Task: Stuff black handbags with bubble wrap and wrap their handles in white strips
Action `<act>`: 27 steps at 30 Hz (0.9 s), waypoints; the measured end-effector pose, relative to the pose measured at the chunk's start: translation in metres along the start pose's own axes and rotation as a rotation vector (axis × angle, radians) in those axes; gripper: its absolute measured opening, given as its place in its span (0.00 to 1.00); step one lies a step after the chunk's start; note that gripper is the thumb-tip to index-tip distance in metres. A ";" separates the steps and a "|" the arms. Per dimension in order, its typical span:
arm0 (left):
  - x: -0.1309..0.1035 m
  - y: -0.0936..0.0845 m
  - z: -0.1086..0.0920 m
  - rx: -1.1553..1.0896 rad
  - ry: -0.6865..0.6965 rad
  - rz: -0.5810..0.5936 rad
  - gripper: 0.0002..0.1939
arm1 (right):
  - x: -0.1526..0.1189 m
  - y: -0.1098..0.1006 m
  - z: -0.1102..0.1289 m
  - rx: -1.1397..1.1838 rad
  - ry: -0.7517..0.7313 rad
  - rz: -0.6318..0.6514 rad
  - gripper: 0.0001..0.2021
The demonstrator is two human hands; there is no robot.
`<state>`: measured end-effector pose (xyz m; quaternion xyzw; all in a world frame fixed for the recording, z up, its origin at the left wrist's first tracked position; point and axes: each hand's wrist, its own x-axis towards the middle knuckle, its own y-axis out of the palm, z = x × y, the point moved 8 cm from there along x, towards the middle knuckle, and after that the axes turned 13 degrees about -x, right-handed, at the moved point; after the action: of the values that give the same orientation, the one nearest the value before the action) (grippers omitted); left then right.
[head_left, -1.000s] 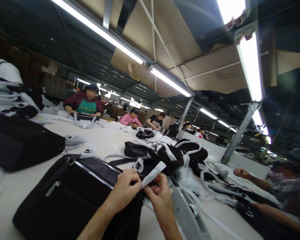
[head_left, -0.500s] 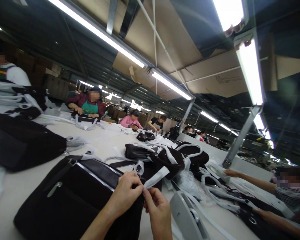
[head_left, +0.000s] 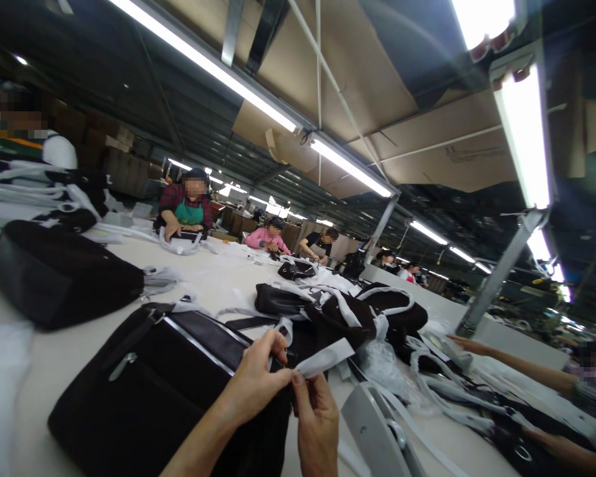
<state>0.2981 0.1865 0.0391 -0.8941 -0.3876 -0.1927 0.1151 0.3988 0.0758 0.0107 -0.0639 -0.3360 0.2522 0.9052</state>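
On a big white table (head_left: 216, 278), a black bag (head_left: 161, 381) lies right in front of the person, with more bags (head_left: 64, 275) near it. The left hand (head_left: 255, 377) is curled at the bag's right edge, but I cannot tell what it grips; just beside it, the right hand (head_left: 316, 417) pinches the low end of a white strip (head_left: 325, 358).

a white strip (head_left: 326, 358) is pinched by the left hand (head_left: 259, 376) and the right hand (head_left: 318, 417) beside a black bag (head_left: 144, 404), laid on the pale worktop (head_left: 216, 275).
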 end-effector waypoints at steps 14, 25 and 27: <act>0.003 -0.001 0.002 -0.001 0.023 0.026 0.10 | 0.004 -0.003 0.005 -0.196 -0.054 0.024 0.18; 0.001 -0.001 0.000 -0.046 0.003 0.006 0.06 | 0.011 -0.007 0.029 -0.273 -0.233 0.111 0.14; 0.001 -0.002 0.003 -0.039 -0.012 -0.022 0.07 | 0.011 -0.004 0.010 -0.219 -0.161 0.144 0.14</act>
<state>0.2978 0.1900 0.0373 -0.8930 -0.3944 -0.1960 0.0929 0.4011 0.0775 0.0263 -0.1656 -0.4276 0.2829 0.8424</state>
